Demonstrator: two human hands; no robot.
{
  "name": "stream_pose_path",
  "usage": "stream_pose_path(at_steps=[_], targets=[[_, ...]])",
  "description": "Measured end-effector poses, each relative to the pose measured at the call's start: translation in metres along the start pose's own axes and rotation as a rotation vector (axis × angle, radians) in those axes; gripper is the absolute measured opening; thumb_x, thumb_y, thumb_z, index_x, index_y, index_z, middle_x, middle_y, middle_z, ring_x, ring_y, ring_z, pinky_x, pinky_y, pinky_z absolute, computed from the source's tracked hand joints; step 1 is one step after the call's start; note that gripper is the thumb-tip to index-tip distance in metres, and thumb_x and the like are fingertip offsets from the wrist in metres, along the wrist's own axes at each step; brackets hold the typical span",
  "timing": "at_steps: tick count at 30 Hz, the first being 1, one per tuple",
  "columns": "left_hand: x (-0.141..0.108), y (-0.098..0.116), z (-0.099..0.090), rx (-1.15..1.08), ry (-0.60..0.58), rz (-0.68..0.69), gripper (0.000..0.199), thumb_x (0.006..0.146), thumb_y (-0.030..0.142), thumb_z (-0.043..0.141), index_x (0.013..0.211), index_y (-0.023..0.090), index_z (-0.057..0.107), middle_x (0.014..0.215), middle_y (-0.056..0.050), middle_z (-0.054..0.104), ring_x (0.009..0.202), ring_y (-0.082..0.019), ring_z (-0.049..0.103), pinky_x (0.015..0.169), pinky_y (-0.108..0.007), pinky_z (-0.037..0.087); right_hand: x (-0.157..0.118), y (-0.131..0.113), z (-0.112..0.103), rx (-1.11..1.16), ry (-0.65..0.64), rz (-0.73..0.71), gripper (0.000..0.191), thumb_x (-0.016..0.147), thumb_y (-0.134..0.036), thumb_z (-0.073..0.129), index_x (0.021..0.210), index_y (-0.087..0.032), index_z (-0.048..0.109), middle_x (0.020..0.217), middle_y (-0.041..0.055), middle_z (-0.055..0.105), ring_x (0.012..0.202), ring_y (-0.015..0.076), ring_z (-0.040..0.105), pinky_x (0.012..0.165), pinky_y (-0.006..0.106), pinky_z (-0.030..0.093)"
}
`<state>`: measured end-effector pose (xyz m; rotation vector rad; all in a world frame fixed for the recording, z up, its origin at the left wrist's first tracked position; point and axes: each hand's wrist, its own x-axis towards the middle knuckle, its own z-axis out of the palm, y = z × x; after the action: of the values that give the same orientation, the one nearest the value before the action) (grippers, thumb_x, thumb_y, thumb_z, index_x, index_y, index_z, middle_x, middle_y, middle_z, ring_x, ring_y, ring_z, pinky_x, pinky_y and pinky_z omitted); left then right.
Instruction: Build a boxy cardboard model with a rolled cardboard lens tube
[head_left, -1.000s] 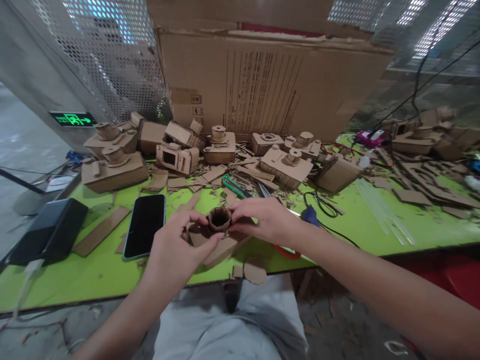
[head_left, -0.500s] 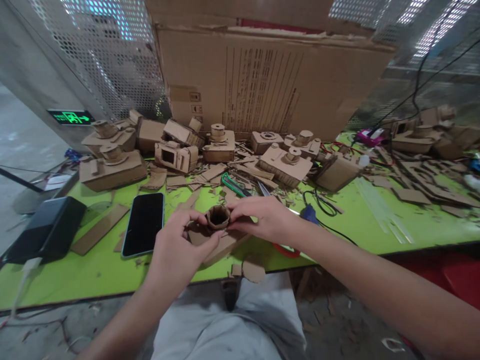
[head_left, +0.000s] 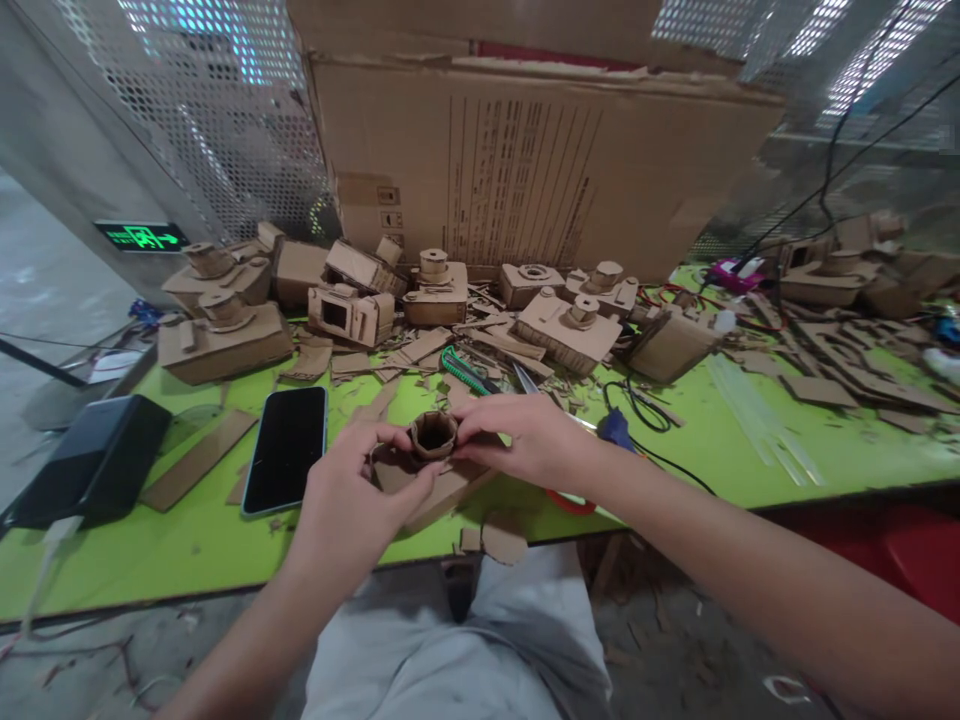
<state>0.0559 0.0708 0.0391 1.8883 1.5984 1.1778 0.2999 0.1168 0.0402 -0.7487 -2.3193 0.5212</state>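
Note:
A short cardboard tube (head_left: 434,436) with a many-sided open top stands on a flat cardboard box (head_left: 420,490) near the table's front edge. My left hand (head_left: 369,472) grips the tube from the left, its thumb low at the front. From the right, the fingers of my right hand (head_left: 517,436) close on the tube's other side. The right hand covers part of the box. Just beyond it lie a green utility knife (head_left: 466,370) and scissors, whose blades (head_left: 525,377) and red handle (head_left: 571,502) show around that hand.
A phone (head_left: 285,452) and a black power bank (head_left: 91,460) lie left. Several cardboard camera models (head_left: 568,330) line the back amid scraps, before a large carton (head_left: 525,170). On the right are a blue glue gun (head_left: 616,428) with its cable and clear glue sticks (head_left: 765,420).
Both hands keep their hold on the tube, which stays on the box. The whole view has shifted very slightly; nothing else has visibly moved.

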Motion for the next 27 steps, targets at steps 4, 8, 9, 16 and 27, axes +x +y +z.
stream_pose_path(at_steps=[4, 8, 9, 16, 27], targets=[[0.001, 0.001, -0.005, 0.003, -0.030, 0.011, 0.018, 0.075, 0.035, 0.086, 0.085, 0.024, 0.075, 0.081, 0.002, 0.077, 0.053, -0.012, 0.053, 0.050, -0.026, 0.044, 0.000, -0.001, 0.000, 0.010, 0.005, 0.012, 0.004, 0.103, -0.022, 0.079, 0.101, -0.025, 0.080, 0.115, 0.0059, 0.087, 0.105, 0.0226, 0.082, 0.094, 0.033, 0.063], [-0.001, 0.000, -0.003, 0.021, 0.013, 0.032, 0.018, 0.074, 0.035, 0.087, 0.084, 0.025, 0.076, 0.082, 0.002, 0.078, 0.059, -0.014, 0.060, 0.054, -0.026, 0.048, -0.002, -0.002, 0.000, 0.017, 0.008, 0.025, 0.005, 0.101, -0.020, 0.080, 0.100, -0.025, 0.080, 0.114, 0.0055, 0.087, 0.104, 0.0225, 0.082, 0.094, 0.033, 0.063], [-0.002, -0.001, -0.002, 0.029, 0.020, 0.040, 0.018, 0.075, 0.035, 0.087, 0.085, 0.025, 0.076, 0.083, 0.001, 0.078, 0.062, -0.014, 0.062, 0.057, -0.026, 0.050, -0.002, -0.002, 0.000, 0.014, 0.010, 0.027, 0.005, 0.101, -0.020, 0.080, 0.100, -0.025, 0.080, 0.113, 0.0055, 0.086, 0.104, 0.0226, 0.082, 0.094, 0.033, 0.063], [-0.003, -0.009, -0.001, 0.040, 0.011, 0.057, 0.021, 0.078, 0.039, 0.090, 0.088, 0.025, 0.077, 0.089, 0.000, 0.080, 0.072, -0.017, 0.068, 0.065, -0.029, 0.055, -0.001, -0.002, 0.000, 0.004, 0.016, 0.037, 0.004, 0.101, -0.021, 0.081, 0.099, -0.025, 0.079, 0.109, 0.0048, 0.086, 0.104, 0.0226, 0.081, 0.093, 0.032, 0.062], [-0.003, -0.007, 0.005, -0.028, 0.045, 0.047, 0.022, 0.076, 0.037, 0.088, 0.087, 0.024, 0.074, 0.086, 0.000, 0.077, 0.072, -0.017, 0.070, 0.068, -0.028, 0.059, -0.003, -0.003, 0.001, 0.011, 0.012, 0.056, 0.006, 0.101, -0.019, 0.080, 0.100, -0.024, 0.079, 0.109, 0.0050, 0.086, 0.101, 0.0218, 0.081, 0.091, 0.032, 0.062]])
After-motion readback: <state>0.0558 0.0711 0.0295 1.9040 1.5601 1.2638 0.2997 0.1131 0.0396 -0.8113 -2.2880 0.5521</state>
